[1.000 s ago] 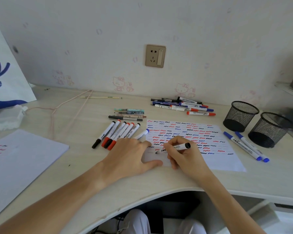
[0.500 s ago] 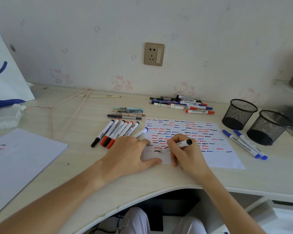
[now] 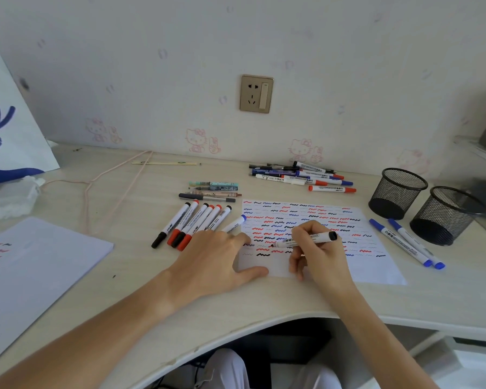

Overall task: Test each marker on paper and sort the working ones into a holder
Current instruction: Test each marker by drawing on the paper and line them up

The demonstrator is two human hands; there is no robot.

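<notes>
Lately the right hand [image 3: 317,254] had tilted its pinched marker [image 3: 303,239] flatter, tip at the test paper [image 3: 376,273] beside a fresh black squiggle absent a second before; left hand [image 3: 216,259] stayed flat, fingers relaxed, pinning the sheet's corner; judged working, bound for a mesh holder [image 3: 396,192], both holders seemingly empty.

White paper [image 3: 376,272] under the fingers [image 3: 299,234], covered in red, blue, black squiggle rows; white black-capped marker [image 3: 306,239] pinched between them; black mesh holders [image 3: 396,192] beyond.
</notes>
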